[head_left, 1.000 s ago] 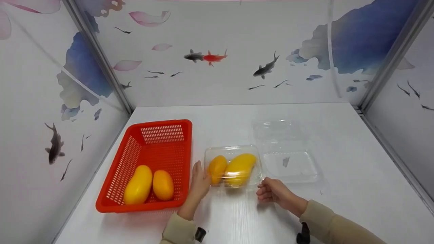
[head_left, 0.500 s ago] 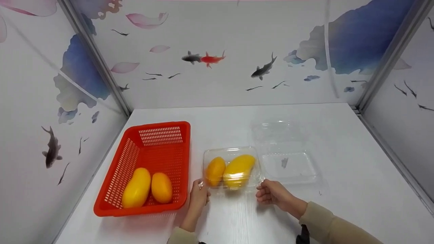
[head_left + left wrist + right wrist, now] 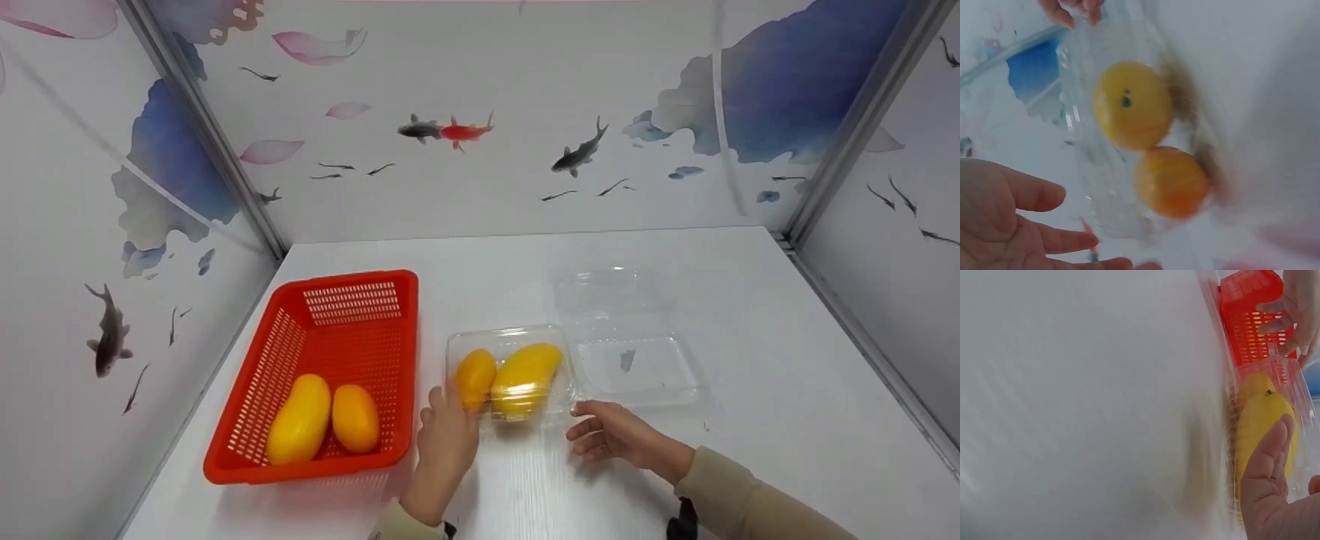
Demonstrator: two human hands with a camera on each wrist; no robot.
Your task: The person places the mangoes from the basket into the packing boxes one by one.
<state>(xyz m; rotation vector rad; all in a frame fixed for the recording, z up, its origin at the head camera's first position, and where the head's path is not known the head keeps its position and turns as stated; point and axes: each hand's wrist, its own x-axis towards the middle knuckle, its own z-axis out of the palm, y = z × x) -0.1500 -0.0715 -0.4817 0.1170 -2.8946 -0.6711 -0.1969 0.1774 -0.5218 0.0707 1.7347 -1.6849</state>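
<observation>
Partly glare-hidden mangoes point(image 3: 531, 369) in clear box point(image 3: 504, 332); left grip point(image 3: 448, 441) wide, right grip point(image 3: 619, 433) loosely parted, contact unclear

From the head we look forward and down across the white table point(image 3: 787, 330). From both wrists we look in close, and those two views share the clear box point(image 3: 1107, 211).

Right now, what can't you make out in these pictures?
Near left corner of the clear box: head view, behind the left hand.
Whether that box is latched: head view, too small, with glare.
Part of the larger boxed fruit: right wrist view, behind the right hand.
Skin details of the smaller boxed fruit: left wrist view, blurred.
Left sleeve: head view, cut off by the bottom edge.
</observation>
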